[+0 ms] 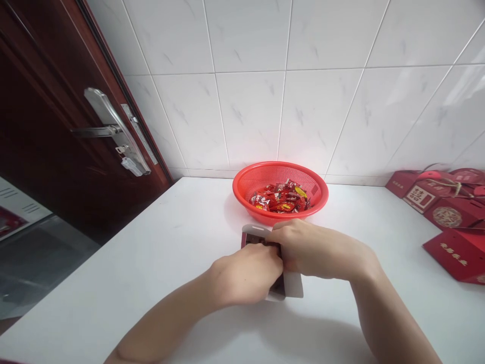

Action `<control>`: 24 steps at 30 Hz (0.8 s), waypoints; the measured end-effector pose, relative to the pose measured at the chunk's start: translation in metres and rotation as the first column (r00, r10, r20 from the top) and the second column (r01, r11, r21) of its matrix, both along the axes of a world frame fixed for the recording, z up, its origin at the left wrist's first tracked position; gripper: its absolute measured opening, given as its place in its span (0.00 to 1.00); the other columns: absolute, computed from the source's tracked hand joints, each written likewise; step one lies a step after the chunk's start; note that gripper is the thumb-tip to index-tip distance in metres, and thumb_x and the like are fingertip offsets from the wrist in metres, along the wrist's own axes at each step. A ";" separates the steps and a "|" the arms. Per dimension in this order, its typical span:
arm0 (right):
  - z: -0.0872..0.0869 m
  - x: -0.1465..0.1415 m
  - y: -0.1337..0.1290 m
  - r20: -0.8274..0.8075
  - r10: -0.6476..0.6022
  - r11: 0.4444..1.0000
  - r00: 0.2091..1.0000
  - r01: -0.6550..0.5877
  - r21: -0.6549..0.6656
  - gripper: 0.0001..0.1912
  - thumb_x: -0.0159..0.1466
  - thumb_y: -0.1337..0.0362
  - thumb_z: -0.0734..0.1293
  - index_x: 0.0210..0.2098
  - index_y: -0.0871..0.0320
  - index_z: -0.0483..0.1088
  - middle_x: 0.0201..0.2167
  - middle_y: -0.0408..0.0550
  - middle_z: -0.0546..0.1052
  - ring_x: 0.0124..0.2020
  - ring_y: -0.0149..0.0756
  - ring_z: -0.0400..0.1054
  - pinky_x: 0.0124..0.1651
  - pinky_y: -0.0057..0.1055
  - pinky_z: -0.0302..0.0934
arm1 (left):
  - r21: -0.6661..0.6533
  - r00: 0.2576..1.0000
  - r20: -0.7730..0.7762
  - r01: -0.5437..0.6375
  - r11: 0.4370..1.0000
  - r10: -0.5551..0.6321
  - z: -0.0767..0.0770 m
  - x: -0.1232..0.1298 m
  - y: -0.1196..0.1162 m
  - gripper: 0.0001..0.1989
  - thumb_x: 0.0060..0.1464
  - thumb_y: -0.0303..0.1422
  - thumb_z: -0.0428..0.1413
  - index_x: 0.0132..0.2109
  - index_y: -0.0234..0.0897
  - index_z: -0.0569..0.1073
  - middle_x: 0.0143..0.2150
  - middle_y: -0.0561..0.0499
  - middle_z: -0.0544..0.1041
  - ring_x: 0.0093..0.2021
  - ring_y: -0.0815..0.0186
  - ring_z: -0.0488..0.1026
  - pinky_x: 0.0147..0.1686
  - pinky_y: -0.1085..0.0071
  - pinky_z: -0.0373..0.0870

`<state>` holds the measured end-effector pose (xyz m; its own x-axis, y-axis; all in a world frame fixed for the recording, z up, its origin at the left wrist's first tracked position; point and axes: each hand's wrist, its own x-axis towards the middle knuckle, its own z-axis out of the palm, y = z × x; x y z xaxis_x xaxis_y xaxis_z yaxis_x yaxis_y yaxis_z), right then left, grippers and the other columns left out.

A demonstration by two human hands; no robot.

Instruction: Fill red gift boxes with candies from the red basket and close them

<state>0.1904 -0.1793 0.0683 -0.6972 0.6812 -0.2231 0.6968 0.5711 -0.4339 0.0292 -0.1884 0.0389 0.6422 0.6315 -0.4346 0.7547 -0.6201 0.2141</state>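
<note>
**Folding a gift box at the table's middle**

Gripping a dark red gift box (282, 283) with left hand (246, 273) and right hand (310, 250), both closed on it, just before the red basket (246, 184) of wrapped candies (282, 198). Possibly creasing a white flap by pressing unevenly.

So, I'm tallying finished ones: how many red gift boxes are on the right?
4 at least: red patterned cardboard gift boxes clustered along the white table's right edge; more may be cut off.
</note>
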 end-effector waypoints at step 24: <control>-0.003 0.005 0.000 0.028 -0.054 0.997 0.998 0.052 0.060 0.18 0.54 0.77 0.64 0.41 0.55 0.72 0.33 0.47 0.74 0.32 0.38 0.66 0.30 0.32 0.51 | 0.039 0.997 0.046 -0.064 0.997 0.062 0.004 -0.025 0.027 0.13 0.45 0.18 0.51 0.22 0.38 0.56 0.22 0.52 0.65 0.25 0.65 0.62 0.25 0.67 0.52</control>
